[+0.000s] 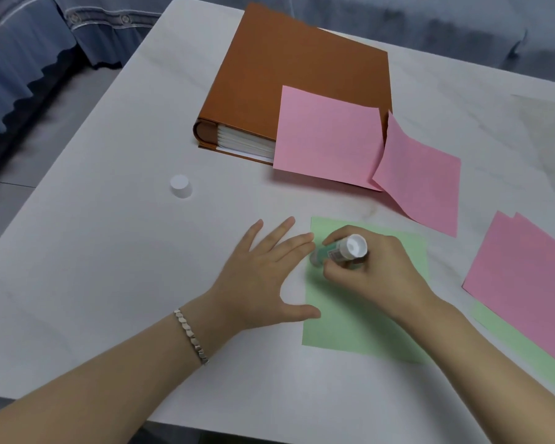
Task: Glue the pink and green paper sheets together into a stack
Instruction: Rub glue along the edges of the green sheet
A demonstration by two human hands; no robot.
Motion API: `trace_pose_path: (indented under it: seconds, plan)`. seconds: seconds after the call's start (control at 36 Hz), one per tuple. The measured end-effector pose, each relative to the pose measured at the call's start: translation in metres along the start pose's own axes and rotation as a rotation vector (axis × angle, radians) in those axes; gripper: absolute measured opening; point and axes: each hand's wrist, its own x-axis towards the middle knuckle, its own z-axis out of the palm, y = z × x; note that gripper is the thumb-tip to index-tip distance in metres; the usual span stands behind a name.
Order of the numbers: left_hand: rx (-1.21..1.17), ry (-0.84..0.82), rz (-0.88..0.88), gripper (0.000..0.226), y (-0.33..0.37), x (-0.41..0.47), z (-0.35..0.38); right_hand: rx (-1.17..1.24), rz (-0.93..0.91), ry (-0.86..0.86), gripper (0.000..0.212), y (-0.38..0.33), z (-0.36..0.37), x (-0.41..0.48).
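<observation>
My right grip (375, 267) is curled round the glue stick (340, 251), whose axis slants down-left from it onto the green sheet (366, 318) beneath, its left edge held by my flat, spread left grip (263, 277); most bare sheet lies nearer me.

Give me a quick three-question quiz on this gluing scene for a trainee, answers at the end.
1. True or false: the white cap stands on the table, off the glue stick.
2. The right grip holds the glue stick over: A, a pink sheet; B, the green sheet; C, the white cap.
3. Fill in: the left grip lies ___, fingers spread, at the green sheet's edge.
Key: 1 true; 2 B; 3 flat.
</observation>
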Motion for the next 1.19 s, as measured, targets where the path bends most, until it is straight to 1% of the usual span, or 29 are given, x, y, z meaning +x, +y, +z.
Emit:
trace_pose_path:
  seconds: [0.17,0.33,0.53,0.58,0.61,0.67,0.75,0.81,0.89,1.0,1.08,1.19]
  plan:
    - [-0.016,-0.001,0.003,0.09,0.0,0.0,0.0,-0.036,-0.01,-0.027,0.013,0.001,0.001,-0.003]
    - [-0.013,0.007,0.008,0.094,0.0,0.0,-0.001,-0.055,-0.035,-0.085,0.015,0.002,0.003,-0.014]
    - [-0.016,-0.001,0.004,0.092,0.002,0.0,-0.003,-0.056,-0.076,-0.128,0.013,0.005,0.005,-0.03]
    - [0.0,-0.015,0.006,0.094,0.002,0.0,-0.005,-0.019,-0.039,-0.16,0.012,0.004,0.002,-0.03]
    - [0.007,-0.025,0.006,0.095,0.002,0.001,-0.006,0.013,-0.006,-0.145,0.012,0.006,-0.001,-0.028]
    - [0.012,-0.041,0.009,0.096,0.002,0.001,-0.006,0.077,0.039,-0.043,0.016,0.011,-0.006,-0.023]
    - [0.003,-0.063,0.0,0.094,0.005,0.002,-0.009,0.127,0.079,0.049,0.013,0.018,-0.014,-0.013]
    - [0.008,-0.084,-0.007,0.093,0.008,0.003,-0.013,0.107,0.085,0.052,0.017,0.02,-0.017,-0.008]
    - [0.017,-0.1,-0.065,0.093,0.014,0.006,-0.014,0.077,0.087,0.008,0.018,0.019,-0.018,-0.003]
    - [-0.036,0.008,-0.086,0.081,0.023,0.006,-0.007,0.058,0.085,-0.018,0.016,0.017,-0.019,0.0]
    - [0.003,0.045,-0.049,0.082,0.023,0.006,0.0,0.035,0.069,-0.01,0.013,0.018,-0.018,0.001]
    - [-0.002,0.043,-0.053,0.082,0.022,0.006,0.0,0.081,0.078,0.032,0.004,0.016,-0.015,0.001]
